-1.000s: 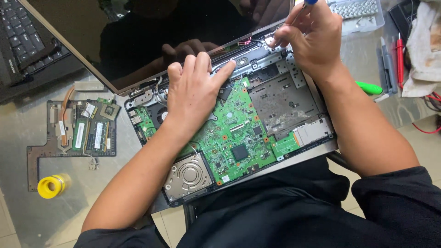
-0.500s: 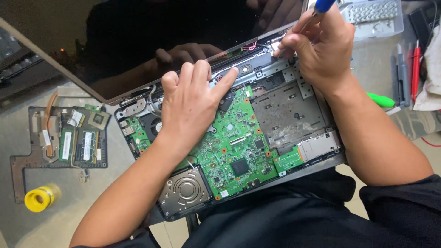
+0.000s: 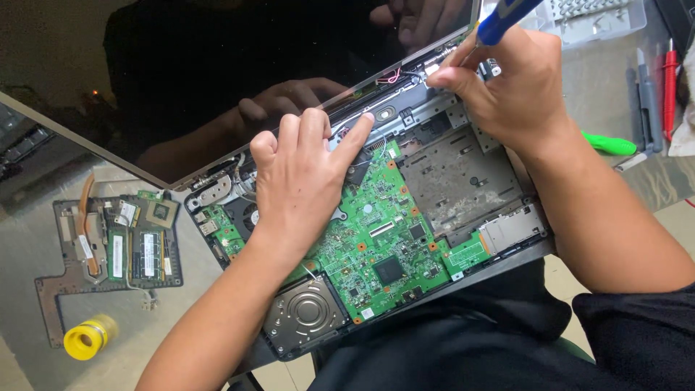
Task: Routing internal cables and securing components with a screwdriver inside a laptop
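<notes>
An opened laptop rests on my lap, its green motherboard (image 3: 376, 246) exposed and its dark screen (image 3: 181, 80) tilted back. My left hand (image 3: 300, 181) lies flat on the board's upper left, fingers spread, pressing it down. My right hand (image 3: 507, 87) grips a blue-handled screwdriver (image 3: 503, 20), with the tip at the hinge area near the top right corner of the base. A round silver hard drive (image 3: 308, 315) sits at the lower left corner of the base. A grey metal shield (image 3: 456, 174) covers the right part.
On the glass table at the left lie a dark removed cover with memory sticks (image 3: 123, 250) and a yellow tape roll (image 3: 87, 339). A green-handled tool (image 3: 612, 143), red and grey tools (image 3: 655, 80) and a clear parts tray (image 3: 597, 18) are at the right.
The view has shifted, so the laptop sits more to the right in the frame. My right hand has stayed at the hinge corner with the screwdriver; my left hand keeps pressing the board.
</notes>
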